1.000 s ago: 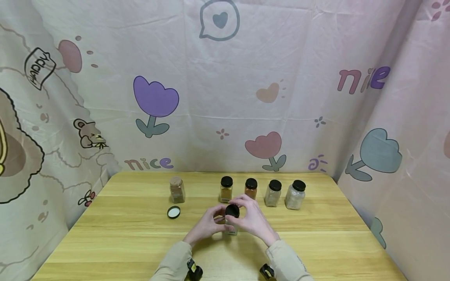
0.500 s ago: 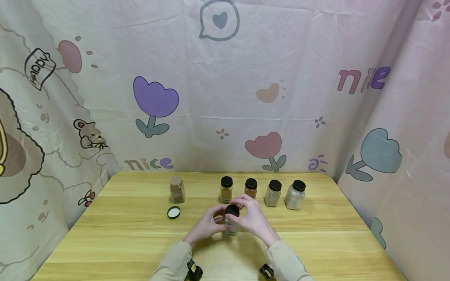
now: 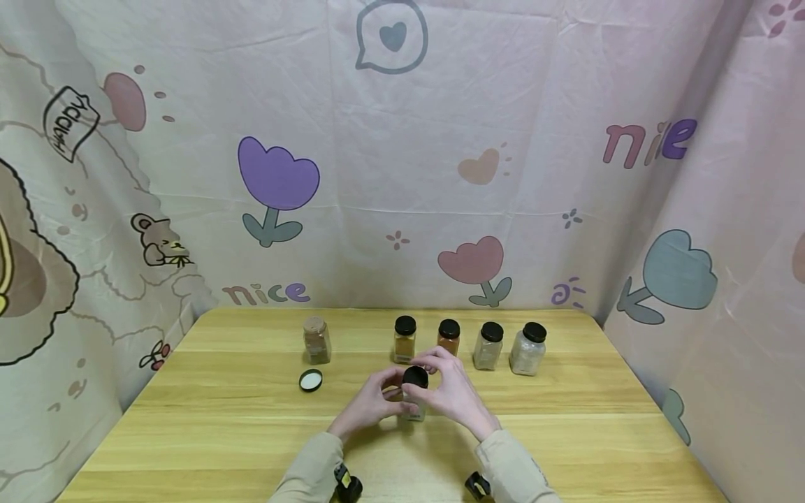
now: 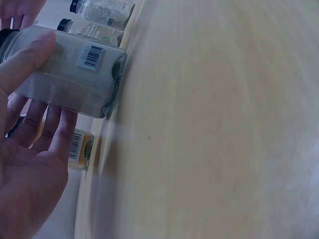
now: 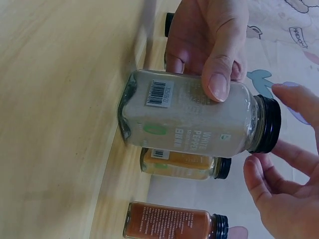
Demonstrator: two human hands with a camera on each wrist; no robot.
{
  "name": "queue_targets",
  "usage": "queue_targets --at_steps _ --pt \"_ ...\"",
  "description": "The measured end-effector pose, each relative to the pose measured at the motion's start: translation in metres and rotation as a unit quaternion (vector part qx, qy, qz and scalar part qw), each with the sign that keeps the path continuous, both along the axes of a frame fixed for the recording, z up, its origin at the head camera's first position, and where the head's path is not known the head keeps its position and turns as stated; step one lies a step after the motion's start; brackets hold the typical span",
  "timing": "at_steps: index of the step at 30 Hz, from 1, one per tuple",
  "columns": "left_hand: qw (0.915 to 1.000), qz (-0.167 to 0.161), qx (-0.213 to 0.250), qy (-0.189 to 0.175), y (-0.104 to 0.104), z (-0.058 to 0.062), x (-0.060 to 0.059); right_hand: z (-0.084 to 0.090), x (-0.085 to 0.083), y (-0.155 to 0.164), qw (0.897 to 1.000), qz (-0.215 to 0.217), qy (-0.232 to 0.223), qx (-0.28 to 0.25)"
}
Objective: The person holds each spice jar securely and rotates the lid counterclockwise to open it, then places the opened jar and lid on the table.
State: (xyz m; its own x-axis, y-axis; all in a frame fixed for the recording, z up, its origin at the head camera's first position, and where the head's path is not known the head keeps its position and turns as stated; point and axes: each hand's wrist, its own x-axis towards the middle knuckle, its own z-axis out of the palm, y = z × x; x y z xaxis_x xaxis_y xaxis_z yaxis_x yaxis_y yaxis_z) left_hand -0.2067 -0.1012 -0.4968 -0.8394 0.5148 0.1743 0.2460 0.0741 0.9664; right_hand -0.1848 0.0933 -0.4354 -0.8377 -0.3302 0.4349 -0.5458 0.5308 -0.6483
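The person's left hand (image 3: 372, 402) holds a white pepper jar (image 5: 199, 122) between thumb and fingers, upright in front of a yellow jar (image 3: 404, 348) on the worktop (image 3: 220, 433). The right hand's (image 3: 451, 391) fingers curve round its black lid (image 5: 269, 124).

jars (image 3: 449, 335) behind right hand (image 3: 449, 388), room rightward

The person wears a beige left sleeve (image 3: 307, 467) and a matching right sleeve (image 3: 517, 469), 2 in all, creased and reaching the wrists. Beside the cuffs sit 2 small black devices, the left device (image 3: 349, 489) rounded at 1 end with a yellow patch, the right device (image 3: 478, 485) also yellow-marked.
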Motion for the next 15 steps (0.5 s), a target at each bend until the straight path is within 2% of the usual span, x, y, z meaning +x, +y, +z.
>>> queue_targets --at_steps 6,15 --pt "0.9999 -0.003 0.001 0.012 0.0008 -0.0009 -0.0007 -0.0007 -0.0002 0.0001 1.0 -0.001 0.007 -0.004" --pt "1.0 0.006 -0.004 -0.001 0.0009 -0.0009 -0.0011 0.0 -0.0016 -0.0008 0.999 0.018 0.031 0.016"
